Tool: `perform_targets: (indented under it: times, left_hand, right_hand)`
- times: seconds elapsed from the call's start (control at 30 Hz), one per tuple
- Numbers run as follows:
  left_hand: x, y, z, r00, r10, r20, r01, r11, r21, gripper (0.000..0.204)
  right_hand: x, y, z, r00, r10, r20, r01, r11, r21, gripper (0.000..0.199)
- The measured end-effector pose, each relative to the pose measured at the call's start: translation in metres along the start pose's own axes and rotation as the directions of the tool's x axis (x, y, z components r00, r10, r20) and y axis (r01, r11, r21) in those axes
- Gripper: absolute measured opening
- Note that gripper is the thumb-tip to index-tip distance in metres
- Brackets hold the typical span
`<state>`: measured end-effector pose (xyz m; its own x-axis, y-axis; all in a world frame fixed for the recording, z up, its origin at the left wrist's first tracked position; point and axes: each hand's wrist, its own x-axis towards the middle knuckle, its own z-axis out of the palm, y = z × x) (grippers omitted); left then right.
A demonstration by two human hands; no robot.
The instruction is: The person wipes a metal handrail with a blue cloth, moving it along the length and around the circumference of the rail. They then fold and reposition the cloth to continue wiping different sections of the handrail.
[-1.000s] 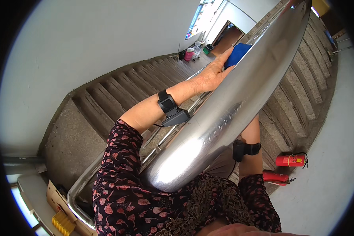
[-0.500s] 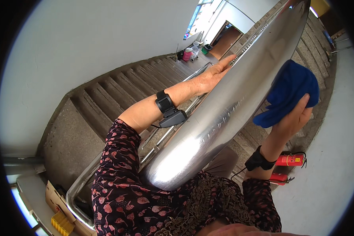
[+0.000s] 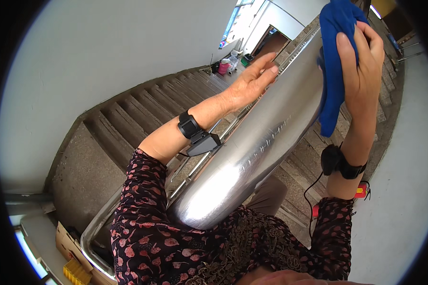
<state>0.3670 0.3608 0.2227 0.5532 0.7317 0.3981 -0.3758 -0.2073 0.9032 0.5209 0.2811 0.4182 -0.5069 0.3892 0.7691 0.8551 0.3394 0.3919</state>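
Note:
A wide, shiny steel handrail (image 3: 252,142) slants from close to my chest up toward the upper right. Scuff marks show on its polished top. My right hand (image 3: 364,69) grips a blue cloth (image 3: 333,90), which drapes over the rail's far right part and hangs down its side. At the rail's left edge is my left hand (image 3: 249,85), its fingers stretched out and nothing in them. Whether its fingertips touch the metal is hard to make out. Black straps with small boxes sit on both of my forearms.
Stone stairs (image 3: 147,111) descend left of the rail, with more steps on its right. Red fire extinguishers (image 3: 361,191) stand by the right wall, partly behind my arm. A cardboard box (image 3: 69,244) is at lower left; a pink container (image 3: 223,68) is near the far doorway.
My right hand has moved up and away along the rail with the blue cloth, now laid over its upper part. My left hand has shifted slightly left and nearer, its fingers lifting.

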Motion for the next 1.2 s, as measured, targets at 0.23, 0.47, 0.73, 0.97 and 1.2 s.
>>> perform_targets:
  times: [0.23,0.47,0.73,0.97,1.2]
  left_hand:
    - [0.009,0.088,-0.005,0.798,0.6,-0.062,-0.577,0.789,0.21,0.064]
    - [0.014,0.078,-0.001,0.87,0.483,-0.099,-0.433,0.844,0.316,0.039]
    - [0.024,0.089,-0.013,0.649,0.736,-0.195,-0.552,0.631,0.545,0.013]
    - [0.03,0.136,-0.016,0.14,0.986,0.087,-0.785,0.057,0.617,0.017]
    - [-0.005,0.149,-0.002,0.612,0.758,-0.224,-0.524,0.602,0.603,0.022]
  right_hand:
    - [0.031,-0.001,0.001,0.983,0.029,0.183,-0.065,0.98,0.189,0.021]
    - [0.022,0.0,0.018,0.998,-0.061,-0.016,0.062,0.927,0.37,0.036]
    - [0.012,-0.002,0.012,0.999,0.014,0.029,-0.024,0.922,0.387,0.02]
    - [0.007,-0.02,0.0,0.996,0.017,0.086,-0.042,0.955,0.293,0.014]
    - [-0.005,-0.026,0.005,0.989,0.071,-0.13,-0.019,0.932,0.362,0.012]
